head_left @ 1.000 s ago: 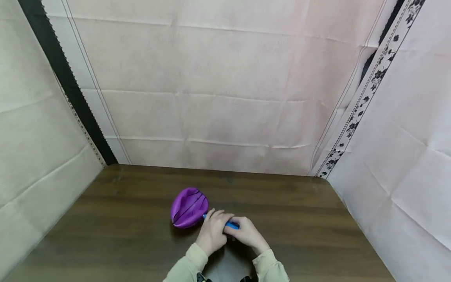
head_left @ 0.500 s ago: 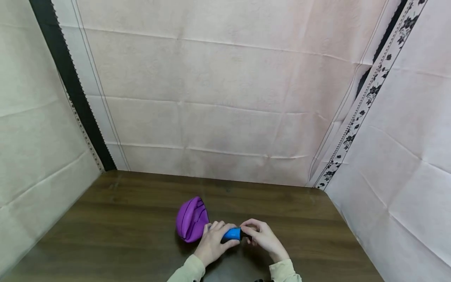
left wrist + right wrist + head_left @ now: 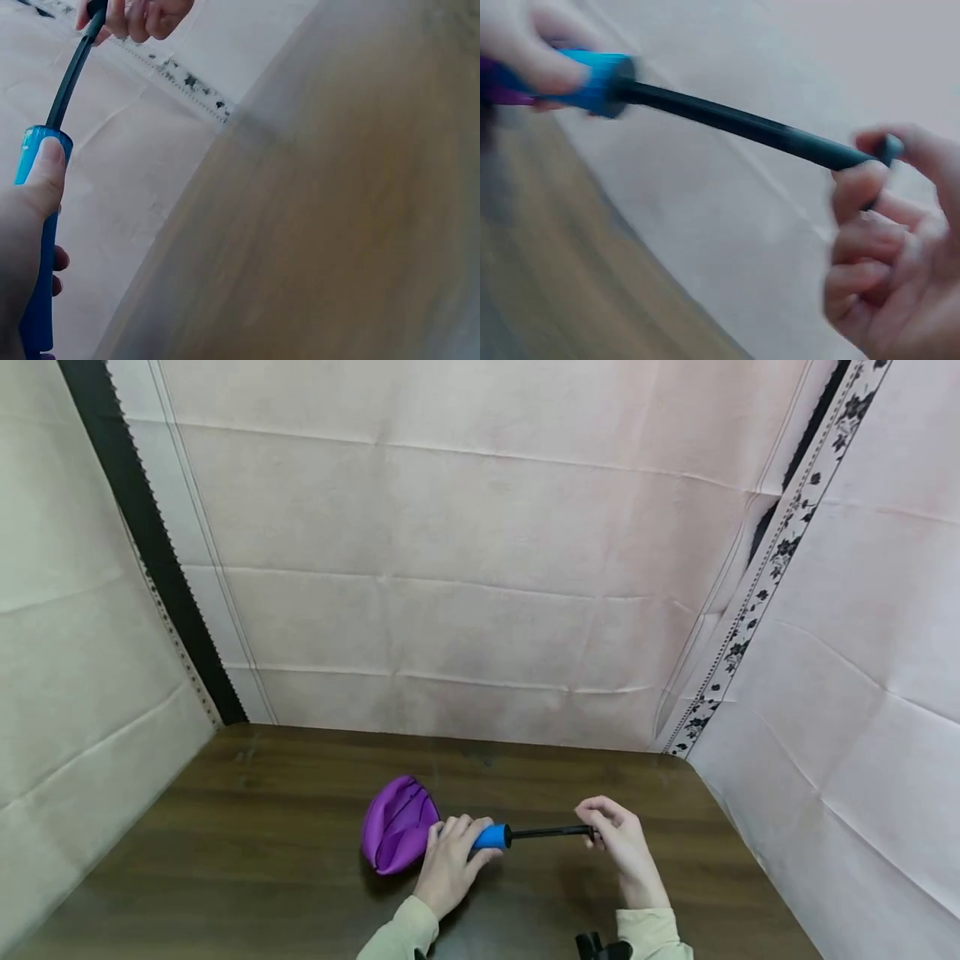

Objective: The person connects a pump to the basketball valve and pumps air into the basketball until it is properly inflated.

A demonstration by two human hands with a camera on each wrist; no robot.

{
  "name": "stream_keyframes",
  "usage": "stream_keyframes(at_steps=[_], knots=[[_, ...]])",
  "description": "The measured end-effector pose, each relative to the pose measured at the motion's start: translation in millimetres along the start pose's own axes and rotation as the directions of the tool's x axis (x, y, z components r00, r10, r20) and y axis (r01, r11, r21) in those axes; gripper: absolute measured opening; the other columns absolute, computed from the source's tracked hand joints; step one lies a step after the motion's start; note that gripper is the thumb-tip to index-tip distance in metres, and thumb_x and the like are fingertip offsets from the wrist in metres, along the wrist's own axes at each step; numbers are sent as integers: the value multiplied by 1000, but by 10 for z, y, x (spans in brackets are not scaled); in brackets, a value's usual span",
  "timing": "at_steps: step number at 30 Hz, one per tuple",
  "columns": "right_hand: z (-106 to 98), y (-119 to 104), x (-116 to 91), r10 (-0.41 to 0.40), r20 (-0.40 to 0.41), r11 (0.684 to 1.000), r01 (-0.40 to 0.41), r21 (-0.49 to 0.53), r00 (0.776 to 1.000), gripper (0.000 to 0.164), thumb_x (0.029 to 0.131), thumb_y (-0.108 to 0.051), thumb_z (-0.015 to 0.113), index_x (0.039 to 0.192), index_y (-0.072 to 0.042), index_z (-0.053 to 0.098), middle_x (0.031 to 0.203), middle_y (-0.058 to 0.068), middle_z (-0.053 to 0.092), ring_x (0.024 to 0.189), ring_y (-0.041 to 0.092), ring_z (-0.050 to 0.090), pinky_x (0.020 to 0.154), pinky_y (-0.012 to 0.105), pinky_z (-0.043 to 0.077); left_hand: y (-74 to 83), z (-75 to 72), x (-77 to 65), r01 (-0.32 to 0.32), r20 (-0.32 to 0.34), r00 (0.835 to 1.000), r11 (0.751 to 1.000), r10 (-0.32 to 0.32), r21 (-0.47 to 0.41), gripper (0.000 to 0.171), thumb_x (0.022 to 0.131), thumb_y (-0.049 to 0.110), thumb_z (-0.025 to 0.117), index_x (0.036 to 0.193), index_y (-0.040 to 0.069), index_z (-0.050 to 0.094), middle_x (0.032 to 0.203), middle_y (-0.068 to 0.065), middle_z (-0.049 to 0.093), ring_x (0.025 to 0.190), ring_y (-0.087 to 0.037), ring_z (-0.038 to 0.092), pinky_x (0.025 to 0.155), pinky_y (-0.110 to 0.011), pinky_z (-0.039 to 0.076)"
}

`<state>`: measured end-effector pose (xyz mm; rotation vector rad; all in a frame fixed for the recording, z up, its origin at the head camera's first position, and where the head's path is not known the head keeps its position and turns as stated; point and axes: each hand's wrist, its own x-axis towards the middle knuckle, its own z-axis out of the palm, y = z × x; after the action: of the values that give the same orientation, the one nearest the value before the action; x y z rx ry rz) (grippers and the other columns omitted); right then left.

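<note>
A blue hand pump (image 3: 491,837) lies sideways across my two hands in the head view. My left hand (image 3: 450,864) grips its blue barrel, thumb along the side, as the left wrist view also shows. My right hand (image 3: 621,847) pinches the end of the black plunger rod (image 3: 742,127), which is drawn far out of the barrel. A purple, partly deflated ball (image 3: 400,825) with dark lines and a deep fold sits just left of my left hand. The pump's left end points at the ball; my fingers hide where they meet.
The brown wooden table (image 3: 285,827) lies beneath the hands and the ball. Pale creased cloth (image 3: 480,635) hangs behind it and on both sides. A dark device (image 3: 600,946) shows at the right wrist.
My right hand has moved to the right, away from my left, drawing the black rod out of the blue barrel. The ball has shifted slightly and its fold has changed shape.
</note>
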<state>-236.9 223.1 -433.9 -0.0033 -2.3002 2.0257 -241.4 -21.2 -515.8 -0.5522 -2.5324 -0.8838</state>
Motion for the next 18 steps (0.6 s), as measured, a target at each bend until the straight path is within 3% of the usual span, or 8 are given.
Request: stream_keyframes(at_steps=[5, 12, 18], knots=[[-80, -37, 12, 21, 24, 997, -19, -68, 1000, 22, 98, -13, 54, 99, 8, 63, 76, -6, 62, 53, 9, 49, 54, 21, 40, -26, 41, 8, -10, 8, 1000, 999, 10, -35, 32, 92, 46, 59, 120, 29, 59, 103, 8, 62, 99, -14, 52, 96, -51, 34], [60, 16, 40, 30, -114, 998, -35, -44, 993, 31, 99, -21, 54, 84, 5, 65, 62, -6, 51, 49, 9, 45, 51, 23, 37, -34, 39, 12, -6, -66, 998, 997, 1, -76, 33, 88, 48, 62, 119, 35, 61, 102, 10, 62, 103, -14, 54, 95, -48, 30], [265, 97, 79, -10, -193, 1000, 5, -24, 981, 35, 100, -18, 48, 76, 3, 62, 54, -8, 41, 47, 7, 37, 46, 20, 29, -51, 37, -3, -25, -168, 986, 999, 19, -30, 37, 82, 40, 71, 118, 36, 62, 101, 8, 63, 102, -16, 55, 96, -47, 29]])
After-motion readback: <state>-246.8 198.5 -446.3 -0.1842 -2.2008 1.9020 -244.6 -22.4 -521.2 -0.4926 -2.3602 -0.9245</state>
